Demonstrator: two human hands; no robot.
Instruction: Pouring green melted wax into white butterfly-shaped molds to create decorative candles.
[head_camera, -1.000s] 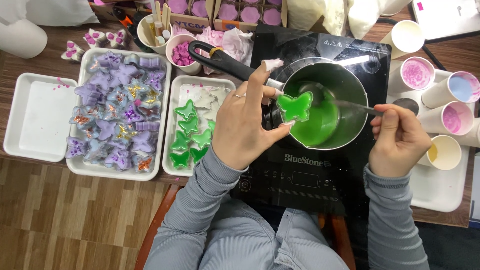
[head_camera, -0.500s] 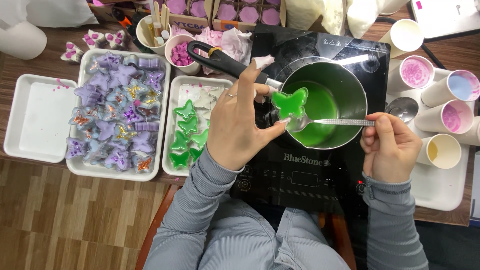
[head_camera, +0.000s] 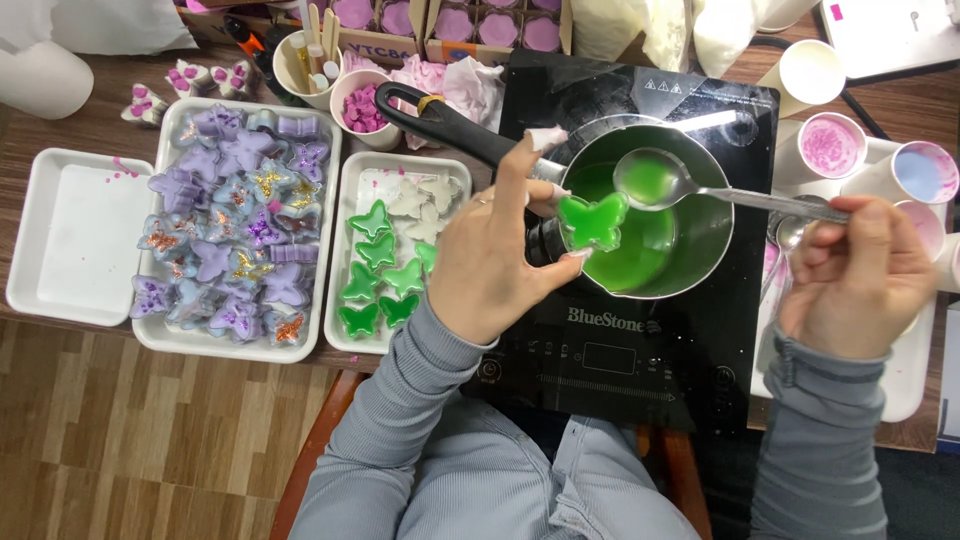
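My left hand (head_camera: 495, 255) holds a small butterfly-shaped mould (head_camera: 592, 220) filled with green liquid over the near rim of a saucepan (head_camera: 700, 150). The pan holds green liquid and has a black handle (head_camera: 445, 125) pointing left; it stands on a black induction hob (head_camera: 620, 350). My right hand (head_camera: 860, 280) grips a metal spoon (head_camera: 660, 180) by its handle. The spoon's bowl carries green liquid and hovers above the pan, just right of the mould.
A white tray (head_camera: 345, 250) left of the hob holds green and clear butterfly moulds. Further left stand a tray (head_camera: 160, 335) of purple butterfly pieces and a bare white tray (head_camera: 70, 230). Paper cups (head_camera: 830, 145) with pink and blue colour stand at the right. Boxes and cups line the back.
The spoon has lifted from the mould and moved back over the pan with green liquid in it. The mould has stayed at the pan's near rim in my left hand.
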